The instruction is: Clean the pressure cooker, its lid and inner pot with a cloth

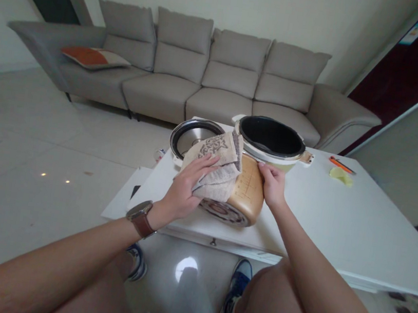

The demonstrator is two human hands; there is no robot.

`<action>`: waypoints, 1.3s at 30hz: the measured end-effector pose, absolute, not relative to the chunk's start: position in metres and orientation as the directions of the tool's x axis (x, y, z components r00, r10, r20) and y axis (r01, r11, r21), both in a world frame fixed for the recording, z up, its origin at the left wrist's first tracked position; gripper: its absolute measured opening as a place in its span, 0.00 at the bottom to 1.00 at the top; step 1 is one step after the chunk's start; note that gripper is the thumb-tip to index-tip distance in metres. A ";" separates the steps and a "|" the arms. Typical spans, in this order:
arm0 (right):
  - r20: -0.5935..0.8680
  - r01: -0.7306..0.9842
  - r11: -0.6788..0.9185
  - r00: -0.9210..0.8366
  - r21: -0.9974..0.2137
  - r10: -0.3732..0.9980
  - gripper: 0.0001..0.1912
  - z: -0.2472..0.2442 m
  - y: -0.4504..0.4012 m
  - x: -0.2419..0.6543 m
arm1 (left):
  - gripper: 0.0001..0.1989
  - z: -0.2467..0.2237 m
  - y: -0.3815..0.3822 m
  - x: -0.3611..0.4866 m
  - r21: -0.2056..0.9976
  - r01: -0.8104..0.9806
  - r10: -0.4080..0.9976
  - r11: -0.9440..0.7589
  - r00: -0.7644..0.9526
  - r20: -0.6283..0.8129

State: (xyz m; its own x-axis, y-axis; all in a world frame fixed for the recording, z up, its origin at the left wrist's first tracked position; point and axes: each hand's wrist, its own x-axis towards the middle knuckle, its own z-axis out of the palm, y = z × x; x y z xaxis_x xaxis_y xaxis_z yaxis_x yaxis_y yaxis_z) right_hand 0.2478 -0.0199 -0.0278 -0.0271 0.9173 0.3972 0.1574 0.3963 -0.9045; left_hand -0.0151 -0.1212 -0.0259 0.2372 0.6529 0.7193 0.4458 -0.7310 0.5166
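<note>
A gold-coloured inner pot (248,188) lies tilted on its side near the table's front edge, its patterned base facing me. My right hand (272,185) grips its rim on the right. A patterned beige cloth (219,171) covers the pot's left side, and my left hand (188,187) holds the cloth against it. Behind the pot stands the cooker body (272,137), its black inside visible from above. To the left, partly hidden by the cloth, rests a round lid (194,139) with a metal inner plate.
The white table (370,226) extends to the right. On it lie an orange cutter (342,165) and a crumpled yellow piece (341,176). A grey sofa (228,71) with an orange-and-white cushion (92,58) stands beyond. A drawer knob (213,241) sticks out in front.
</note>
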 end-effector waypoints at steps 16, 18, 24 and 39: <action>0.215 -0.022 0.217 0.068 -0.976 0.974 0.34 -0.047 -0.016 0.277 | 0.29 -0.028 -0.131 -0.005 0.535 0.415 0.665 -0.736 0.296 0.686; 0.269 0.017 0.269 0.082 -0.963 0.960 0.33 -0.043 -0.016 0.277 | 0.29 -0.028 -0.130 -0.003 0.523 0.432 0.664 -0.735 0.299 0.685; 0.368 0.149 0.362 0.011 -0.920 0.930 0.29 -0.023 -0.017 0.271 | 0.31 -0.025 -0.130 0.001 0.502 0.457 0.664 -0.734 0.328 0.672; 0.210 -0.041 0.214 0.082 -0.976 0.974 0.32 -0.043 -0.016 0.276 | 0.31 -0.024 -0.137 -0.006 0.501 0.429 0.651 -0.751 0.356 0.671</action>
State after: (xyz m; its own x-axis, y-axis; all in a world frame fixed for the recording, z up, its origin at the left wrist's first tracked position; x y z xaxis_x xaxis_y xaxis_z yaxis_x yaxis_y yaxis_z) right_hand 0.2760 -0.0160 -0.0433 0.0822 0.9742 0.2100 -0.0408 0.2138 -0.9760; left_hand -0.0057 -0.1366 -0.0236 0.3556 0.6508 0.6709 0.4291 -0.7513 0.5014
